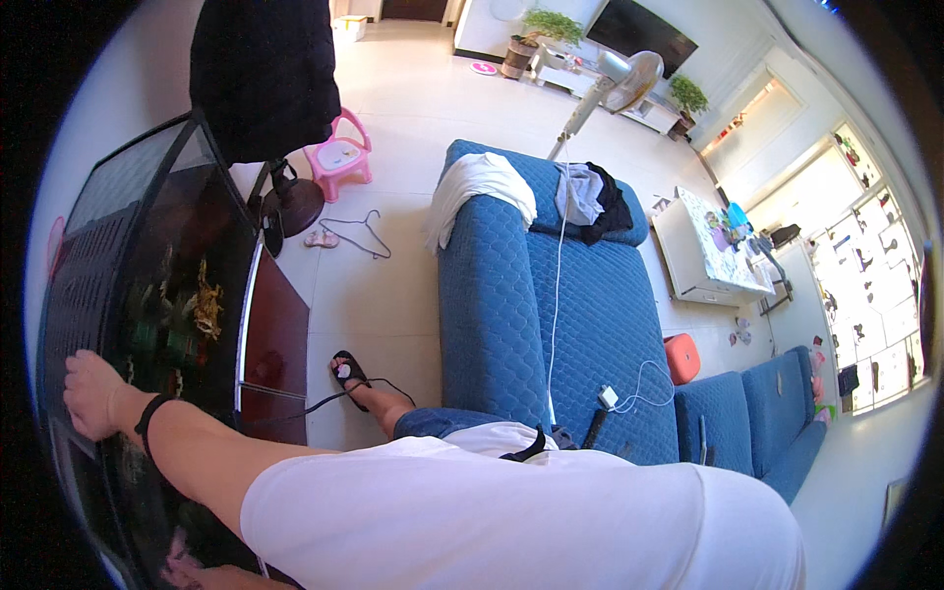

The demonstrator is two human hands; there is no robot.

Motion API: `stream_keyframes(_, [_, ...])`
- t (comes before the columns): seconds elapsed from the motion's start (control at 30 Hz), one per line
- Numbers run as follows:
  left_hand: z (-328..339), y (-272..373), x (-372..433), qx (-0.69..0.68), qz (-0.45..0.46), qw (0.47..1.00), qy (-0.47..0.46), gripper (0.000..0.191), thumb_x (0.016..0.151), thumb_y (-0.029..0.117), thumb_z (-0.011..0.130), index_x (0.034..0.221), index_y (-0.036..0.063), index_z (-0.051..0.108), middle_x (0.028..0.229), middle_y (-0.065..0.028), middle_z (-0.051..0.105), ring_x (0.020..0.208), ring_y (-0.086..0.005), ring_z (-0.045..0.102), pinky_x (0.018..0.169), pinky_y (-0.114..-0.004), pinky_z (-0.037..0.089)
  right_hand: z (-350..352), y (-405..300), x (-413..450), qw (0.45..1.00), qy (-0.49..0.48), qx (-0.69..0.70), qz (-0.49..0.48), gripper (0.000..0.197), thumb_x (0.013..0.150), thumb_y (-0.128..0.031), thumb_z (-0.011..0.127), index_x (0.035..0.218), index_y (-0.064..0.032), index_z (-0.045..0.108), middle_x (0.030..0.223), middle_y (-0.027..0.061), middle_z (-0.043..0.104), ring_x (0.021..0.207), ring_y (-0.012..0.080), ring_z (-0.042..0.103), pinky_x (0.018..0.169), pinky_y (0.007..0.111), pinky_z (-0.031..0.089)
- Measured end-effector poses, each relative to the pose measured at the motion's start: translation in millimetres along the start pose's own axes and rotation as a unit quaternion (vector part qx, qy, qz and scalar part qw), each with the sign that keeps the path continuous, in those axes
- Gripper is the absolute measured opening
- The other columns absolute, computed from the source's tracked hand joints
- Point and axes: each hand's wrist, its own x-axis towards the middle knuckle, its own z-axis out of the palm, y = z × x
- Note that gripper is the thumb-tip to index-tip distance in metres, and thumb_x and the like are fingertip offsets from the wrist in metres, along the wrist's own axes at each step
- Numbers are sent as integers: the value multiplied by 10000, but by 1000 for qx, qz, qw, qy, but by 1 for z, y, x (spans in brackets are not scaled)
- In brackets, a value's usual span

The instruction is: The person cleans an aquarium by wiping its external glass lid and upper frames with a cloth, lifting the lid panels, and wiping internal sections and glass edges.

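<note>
On the left stands a dark glass fish tank (169,295) with a slotted black cover (88,273) and a golden ornament (208,299) behind its glass. My right hand (92,394), a black band (151,422) on its wrist, is at the cover with its fingers curled; whether they grip anything is hidden. Near the bottom edge my left hand (203,577) is partly in view, low beside the dark glass. A blurred pink patch (177,549) lies at its fingers; I cannot tell whether it is a cloth or a reflection. A dark cord (335,396) runs across near my foot.
Behind me is a blue quilted sofa (487,310) with a white cloth (483,181), other clothes (590,199) and a white charger (608,397). On the floor are a clothes hanger (358,230), small sandals (321,240) and a pink child's chair (339,158). A fan (627,81) stands beyond.
</note>
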Motion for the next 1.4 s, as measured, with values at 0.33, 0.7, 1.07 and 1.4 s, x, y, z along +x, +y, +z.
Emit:
stream_keyframes(0.33, [-98,-107,-109,-11,-67,994,-90,253,918,156,573,910,-25,749,923,-182,727,804,-276,707,760,-362,564,-17,-10,14,980,-189,7,58,277,777,-281,527,681,-116,727,733,92,678,837,287,611,744,420,469])
stream_keyframes(0.7, [-88,-101,-180,-55,-373,926,-9,195,890,74,667,1018,-48,585,1127,-107,474,794,-208,580,713,-369,523,-16,5,5,991,71,-70,-86,187,804,-265,580,670,-150,643,677,29,623,705,258,620,603,420,522])
stream_keyframes(1.07, [-105,-96,-114,103,-69,991,-59,278,678,-28,586,940,62,610,953,-131,577,968,-356,510,920,-463,375,-31,-4,5,997,37,-17,-70,228,821,-227,553,634,-97,546,666,79,586,730,287,585,661,417,494])
stream_keyframes(1.4, [-106,-84,-203,-238,-615,751,-13,272,881,32,614,1120,12,486,1001,-84,537,844,-195,571,757,-324,490,-29,-2,2,995,71,2,-72,222,812,-224,569,627,-103,551,666,71,595,728,269,592,656,392,500])
